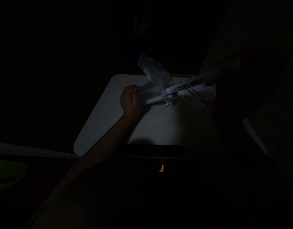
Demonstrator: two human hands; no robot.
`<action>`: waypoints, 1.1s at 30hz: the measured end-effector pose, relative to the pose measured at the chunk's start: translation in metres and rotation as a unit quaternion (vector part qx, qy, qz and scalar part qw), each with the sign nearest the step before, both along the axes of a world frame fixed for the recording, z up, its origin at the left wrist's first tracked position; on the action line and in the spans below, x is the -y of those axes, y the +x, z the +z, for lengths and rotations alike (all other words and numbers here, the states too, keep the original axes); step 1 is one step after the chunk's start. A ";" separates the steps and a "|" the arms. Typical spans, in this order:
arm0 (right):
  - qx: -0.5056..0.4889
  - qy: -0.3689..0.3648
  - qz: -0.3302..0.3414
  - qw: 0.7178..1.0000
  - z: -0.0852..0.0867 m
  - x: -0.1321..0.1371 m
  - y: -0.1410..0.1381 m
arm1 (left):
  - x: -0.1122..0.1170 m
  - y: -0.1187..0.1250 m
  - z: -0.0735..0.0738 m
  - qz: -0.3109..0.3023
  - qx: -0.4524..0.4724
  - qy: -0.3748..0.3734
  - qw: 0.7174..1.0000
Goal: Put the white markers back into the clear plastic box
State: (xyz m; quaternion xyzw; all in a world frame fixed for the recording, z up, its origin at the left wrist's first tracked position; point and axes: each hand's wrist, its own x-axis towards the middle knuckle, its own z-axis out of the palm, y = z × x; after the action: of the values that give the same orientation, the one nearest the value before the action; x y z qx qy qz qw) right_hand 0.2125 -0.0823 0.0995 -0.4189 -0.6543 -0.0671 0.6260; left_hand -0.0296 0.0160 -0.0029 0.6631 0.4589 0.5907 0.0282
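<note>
In deep shadow, my left hand point(131, 100) is closed around the end of a clear plastic case point(150, 92). Its transparent lid point(153, 66) stands tilted up from the mouth, which points to the right. One long white pen point(187, 84) has its end in the mouth of the case. The pen's other end runs into the dark shape of my right hand point(223, 82), which appears to grip it; the fingers barely show. More slim white pens point(193, 98) with dark markings lie fanned out below this pen, partly hidden by the right hand's shadow.
Underneath is a pale wood-grain tabletop point(101, 117) with rounded corners and a dark strip point(156, 150) along its near edge. A green item point(9, 173) shows at lower left. A small yellow patch point(162, 168) is below the table edge. Darkness hides most surroundings.
</note>
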 end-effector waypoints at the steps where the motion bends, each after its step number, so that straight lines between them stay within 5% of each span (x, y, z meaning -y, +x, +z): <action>1: -0.016 0.021 -0.021 0.999 0.000 0.004 -0.006 | 0.000 0.000 0.000 0.000 -0.004 0.000 1.000; 4: 0.003 0.044 -0.049 0.998 -0.003 0.009 -0.017 | 0.001 0.001 0.001 0.003 -0.010 0.006 1.000; 9: -0.051 0.018 0.086 0.995 -0.017 -0.007 -0.013 | 0.005 0.003 0.005 0.007 0.002 -0.010 1.000; 13: -0.054 -0.030 0.117 0.991 -0.025 -0.017 -0.010 | 0.006 0.004 0.006 0.001 0.002 -0.007 1.000; 21: 0.056 -0.126 0.065 0.988 -0.026 -0.008 -0.018 | 0.005 0.004 0.005 0.003 -0.006 0.008 1.000; 33: 0.090 -0.150 0.050 0.983 -0.031 -0.012 -0.021 | 0.007 0.002 0.008 0.008 -0.035 0.015 0.999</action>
State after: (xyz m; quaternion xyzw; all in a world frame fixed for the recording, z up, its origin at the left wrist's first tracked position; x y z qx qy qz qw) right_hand 0.1913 -0.0704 0.0690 -0.4671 -0.7308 0.0251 0.4971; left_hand -0.0273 0.0094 0.0051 0.6803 0.4562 0.5737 -0.0025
